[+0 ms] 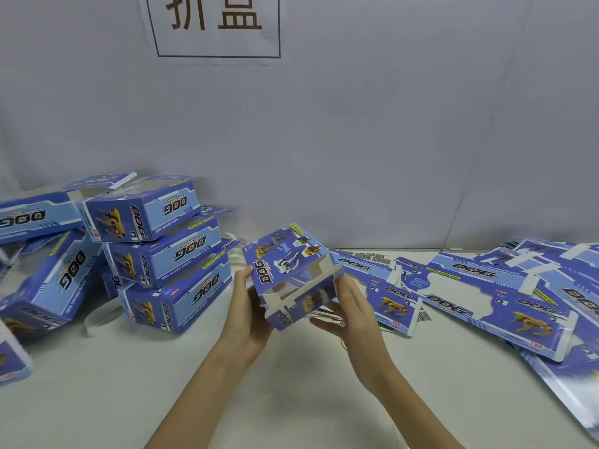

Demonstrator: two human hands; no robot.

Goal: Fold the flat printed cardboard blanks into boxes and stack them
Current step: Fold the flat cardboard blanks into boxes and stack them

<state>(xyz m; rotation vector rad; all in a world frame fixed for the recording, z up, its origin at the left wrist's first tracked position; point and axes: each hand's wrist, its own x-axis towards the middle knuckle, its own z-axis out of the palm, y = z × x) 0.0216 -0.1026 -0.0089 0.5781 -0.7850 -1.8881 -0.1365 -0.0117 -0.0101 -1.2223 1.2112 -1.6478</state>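
A half-formed blue printed box with robot-dog pictures is held above the table's middle, its near end open with white flaps showing. My left hand grips its left side, thumb on top and fingers underneath. My right hand cups its right end, fingers curled under the lower edge. A stack of folded boxes stands at the left. Flat printed blanks lie spread at the right.
More folded boxes lie tumbled at the far left, one at the frame's edge. A white cloth covers the table. A grey backdrop with a printed sign rises behind.
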